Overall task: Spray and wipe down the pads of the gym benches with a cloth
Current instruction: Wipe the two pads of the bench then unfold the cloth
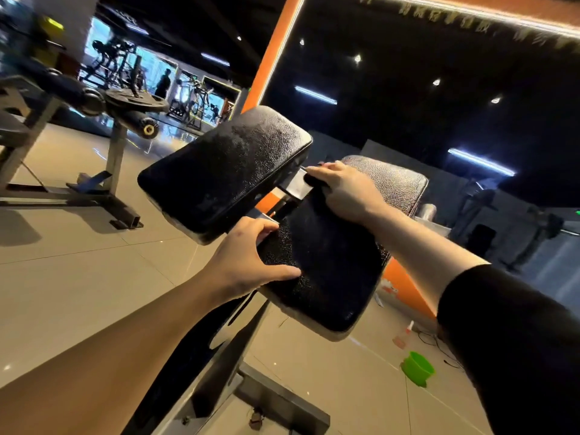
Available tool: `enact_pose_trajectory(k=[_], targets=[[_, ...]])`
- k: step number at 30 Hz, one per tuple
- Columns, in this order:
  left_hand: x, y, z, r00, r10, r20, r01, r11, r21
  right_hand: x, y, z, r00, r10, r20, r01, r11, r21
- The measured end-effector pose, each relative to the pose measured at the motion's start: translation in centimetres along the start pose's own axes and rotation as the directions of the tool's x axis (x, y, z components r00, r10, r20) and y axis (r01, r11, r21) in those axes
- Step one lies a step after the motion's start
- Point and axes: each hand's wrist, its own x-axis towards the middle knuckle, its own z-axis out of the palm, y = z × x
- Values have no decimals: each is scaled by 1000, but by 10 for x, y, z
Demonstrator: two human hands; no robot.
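Nearest the camera, a bare left forearm reached up from the lower left, and its left hand (248, 255) gripped the near edge of the black seat pad (326, 271), thumb lying on top of the pad and fingers curled over the side by the gap. Far to the left stood another machine with a weight plate (136, 100) on its metal frame. Above the left hand, the black back pad (226, 171) tilted up and away, its textured surface speckled as if wet. Between the two pads a steel bracket (296, 186) showed. On it, the right hand (345, 189) was curled round something dark; whether that was a cloth or a handle could not be told. Its arm wore a black sleeve (514, 340) at the right. Behind the right hand sat a third pad (395, 180). On the tiled floor, lower right, stood a spray bottle (405, 335) and a green bowl (419, 368), well apart from both hands.
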Motion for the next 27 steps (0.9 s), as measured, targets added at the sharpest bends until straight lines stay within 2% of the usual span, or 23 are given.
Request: enact_pose_trajectory(k=[2,4,5,7,9,10,11,14,17,20,23,25,27], targets=[[1,1,-1,1000,-7,-6,7,1000,9,-22,-32,10,965,-252,70,246,966,84],[2,0,-2,1000,-9,-15,9,1000,13,-27,-33,12,925,-370,88,360,927,108],[1,0,-2,1000,-3,-14,4,1000,17,-19,-21,9,937,-341,73,335,939,80],[1,-1,-2,1000,14,-9,-14,1000,28,2,10,1,989,-151,2,151,989,7],[1,-3,-1,1000,25,-12,-25,999,20,10,25,-5,995,65,-71,-68,997,-36],[2,-5,-1,1000,24,-11,-23,1000,16,9,20,-2,993,91,-69,-94,995,-42],[3,-5,-1,1000,17,-2,-17,1000,16,3,8,2,997,66,-32,-68,997,-38],[5,-9,-4,1000,-21,5,21,999,43,-21,-39,11,983,-163,86,158,986,58],[5,-15,-11,991,-97,-90,102,994,44,-33,-65,14,953,-281,112,268,956,117],[9,-17,-24,979,-111,-173,127,988,86,-25,-73,9,993,-116,-27,119,982,145],[15,-16,-42,973,-60,-223,91,988,127,-3,-78,-2,971,147,-187,-81,943,322],[20,-18,-53,961,-45,-272,85,987,139,15,-81,3,924,349,-155,-249,858,449],[28,-21,-60,946,-27,-323,86,981,171,32,-87,18,813,579,-60,-433,670,603]])
